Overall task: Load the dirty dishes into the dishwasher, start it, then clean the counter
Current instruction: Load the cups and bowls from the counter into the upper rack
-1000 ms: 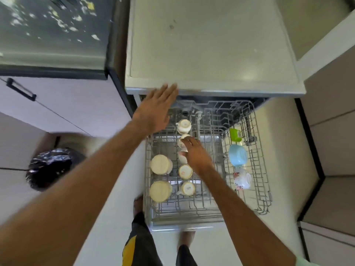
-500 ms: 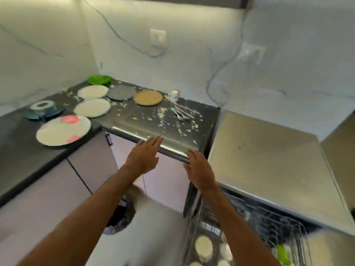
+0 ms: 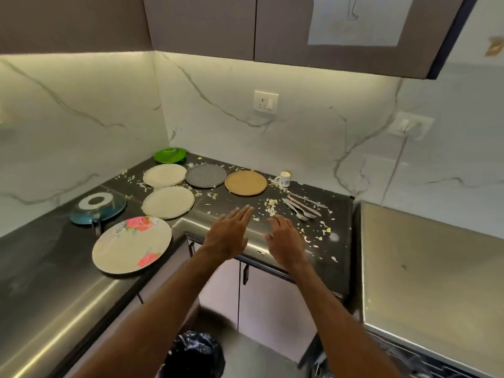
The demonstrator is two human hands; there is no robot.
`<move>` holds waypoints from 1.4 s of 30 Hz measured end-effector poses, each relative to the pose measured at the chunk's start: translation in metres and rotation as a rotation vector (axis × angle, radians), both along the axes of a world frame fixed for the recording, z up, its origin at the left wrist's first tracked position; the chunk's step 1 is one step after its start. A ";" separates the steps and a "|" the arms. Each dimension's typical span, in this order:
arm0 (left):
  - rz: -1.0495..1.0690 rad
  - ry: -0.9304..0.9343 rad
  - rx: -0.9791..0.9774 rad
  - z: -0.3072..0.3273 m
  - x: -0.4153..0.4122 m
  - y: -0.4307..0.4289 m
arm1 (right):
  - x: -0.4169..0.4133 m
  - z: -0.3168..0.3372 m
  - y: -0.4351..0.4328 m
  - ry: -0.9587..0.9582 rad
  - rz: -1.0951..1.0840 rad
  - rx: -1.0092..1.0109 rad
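Both my hands are stretched over the front edge of the dark counter and hold nothing. My left hand has straight fingers; my right hand has loosely bent fingers. Dirty plates lie on the counter: a floral plate at the near left, two cream plates, a grey plate, a tan plate, a green plate in the corner and a blue plate. A small cup stands by the wall. Several forks and knives lie right of my hands. Food scraps are scattered about.
The steel top of the dishwasher is at the right, with a bit of its pulled-out rack showing below. A bin with a black bag stands on the floor under my arms. Wall cabinets hang overhead.
My view rose from the dishwasher rack to the counter. My right hand left the cups in the rack, and both hands moved forward over the counter's front edge.
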State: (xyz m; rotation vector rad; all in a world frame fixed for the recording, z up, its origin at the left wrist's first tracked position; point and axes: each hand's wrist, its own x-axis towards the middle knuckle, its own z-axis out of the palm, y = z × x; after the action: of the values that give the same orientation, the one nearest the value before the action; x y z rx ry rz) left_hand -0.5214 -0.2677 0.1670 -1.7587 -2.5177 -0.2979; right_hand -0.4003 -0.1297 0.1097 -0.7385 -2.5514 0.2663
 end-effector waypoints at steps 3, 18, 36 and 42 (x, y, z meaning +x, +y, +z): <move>-0.021 0.006 0.014 0.000 -0.014 0.015 | -0.015 0.006 0.011 -0.029 0.003 0.036; 0.085 -0.101 -0.083 -0.068 -0.104 0.150 | -0.125 -0.033 0.233 -0.247 -0.099 -0.041; 0.372 -0.259 -0.149 -0.124 -0.185 0.244 | -0.272 -0.093 0.473 -0.501 -0.077 -0.307; 0.443 -0.298 -0.209 -0.132 -0.190 0.227 | -0.283 -0.118 0.468 -0.520 -0.028 -0.285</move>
State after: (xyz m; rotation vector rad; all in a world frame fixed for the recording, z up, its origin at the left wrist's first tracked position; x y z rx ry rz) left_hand -0.7117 -0.0408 0.0353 -1.2250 -3.1622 -0.2956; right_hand -0.6837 0.3387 -0.0084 -1.0648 -3.0237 0.4911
